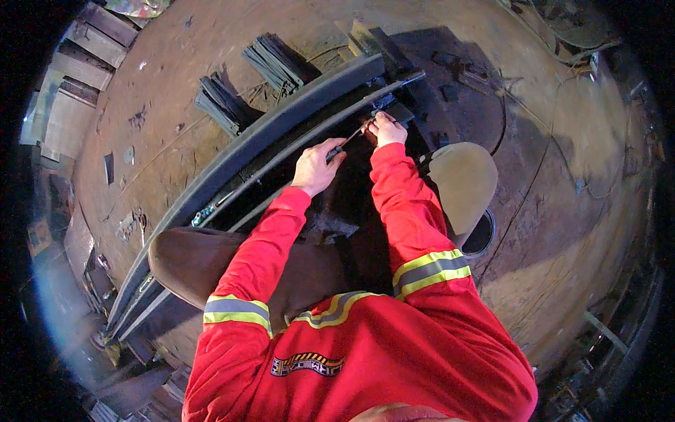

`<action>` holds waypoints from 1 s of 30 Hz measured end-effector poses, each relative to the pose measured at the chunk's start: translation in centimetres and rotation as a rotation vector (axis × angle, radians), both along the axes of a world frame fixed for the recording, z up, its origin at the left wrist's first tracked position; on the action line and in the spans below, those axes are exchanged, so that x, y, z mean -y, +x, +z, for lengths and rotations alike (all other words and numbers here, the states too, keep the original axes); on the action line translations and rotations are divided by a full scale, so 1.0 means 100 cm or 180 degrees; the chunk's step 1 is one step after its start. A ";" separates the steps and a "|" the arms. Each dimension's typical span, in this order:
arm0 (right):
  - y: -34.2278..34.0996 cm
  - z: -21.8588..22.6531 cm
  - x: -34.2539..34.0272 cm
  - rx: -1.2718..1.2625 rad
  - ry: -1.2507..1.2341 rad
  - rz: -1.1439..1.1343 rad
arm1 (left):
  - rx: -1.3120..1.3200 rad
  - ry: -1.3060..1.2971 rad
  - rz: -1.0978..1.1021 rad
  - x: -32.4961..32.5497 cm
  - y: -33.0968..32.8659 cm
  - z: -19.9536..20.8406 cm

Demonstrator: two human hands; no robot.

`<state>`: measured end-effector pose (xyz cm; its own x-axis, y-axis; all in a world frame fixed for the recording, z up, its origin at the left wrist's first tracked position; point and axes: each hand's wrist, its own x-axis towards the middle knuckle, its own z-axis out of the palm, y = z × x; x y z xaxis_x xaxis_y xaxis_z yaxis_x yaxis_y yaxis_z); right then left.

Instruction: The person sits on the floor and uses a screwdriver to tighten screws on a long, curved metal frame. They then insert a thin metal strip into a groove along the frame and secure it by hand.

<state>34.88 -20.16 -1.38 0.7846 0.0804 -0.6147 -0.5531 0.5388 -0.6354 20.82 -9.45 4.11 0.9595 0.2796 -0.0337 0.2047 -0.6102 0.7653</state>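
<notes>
My left hand (318, 167) is closed around the dark handle of a screwdriver-like tool (335, 152). Its thin shaft points up and to the right, toward my right hand (386, 131). That hand's fingers are pinched together by the shaft's far end, and whatever they grip is hidden. Both hands are over the right part of a long dark metal beam (281, 119), with a thinner metal bar (309, 133) along its near side. Farther left on the metalwork lies another tool with a teal handle (204, 214) and a slim shaft.
Two bundles of dark metal strips (223, 105) (273, 63) lie beyond the beam. A dark round container (481, 233) stands beside my right knee (460, 186). Cables (534, 172) cross the brown floor at right, and light-coloured blocks (81, 77) line the far left.
</notes>
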 end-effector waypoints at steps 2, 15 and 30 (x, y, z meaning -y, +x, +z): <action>0.001 -0.003 0.001 0.0024 0.0024 0.0060 | 0.0026 0.0058 -0.0005 0.001 0.001 0.001; 0.005 -0.014 0.001 0.0254 -0.0308 0.0027 | 0.0246 0.0226 -0.0075 0.004 0.025 0.008; -0.011 0.005 -0.010 -0.0264 0.0423 -0.0302 | 0.0670 -0.0818 -0.0293 0.038 0.040 0.113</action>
<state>33.83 -19.18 -0.88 0.7395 0.0933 -0.6667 -0.5434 0.6672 -0.5094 24.79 -13.30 15.40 0.9738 0.1995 0.1095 -0.0209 -0.4005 0.9160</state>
